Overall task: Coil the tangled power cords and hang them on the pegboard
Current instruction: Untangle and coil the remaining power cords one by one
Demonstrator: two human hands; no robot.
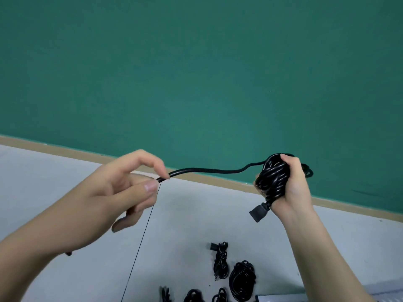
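**coilnoob:** Right hand [290,184] is clenching round a fat bundle of black cord [270,177], with the plug [259,211] poking out below the fist. Left hand [122,192] is pinching the loose tail [209,170] between thumb and fingertips, the other fingers loosely curled. Tail is running almost straight between the two hands, up in the air over the floor [196,225]. Am I wrapping this right?

**shopcat:** Looks like you're finishing the wrap, so I'd say you're most of the way through this cord. Keep a bit of tension on the tail while you're going round the bundle, otherwise the loops are probably going slack. Don't squeeze the right hand so hard that the tail can't slide under your fingers.

**coilnoob:** And the end?

**shopcat:** Tuck it under the last turn, snug, leaving a loop to hang it by. I'm not seeing a pegboard anywhere in view, only the green wall [196,62].

**coilnoob:** More cords [242,280] are lying on the floor below my hands, some looking bundled already.

**shopcat:** Those are waiting their turn.
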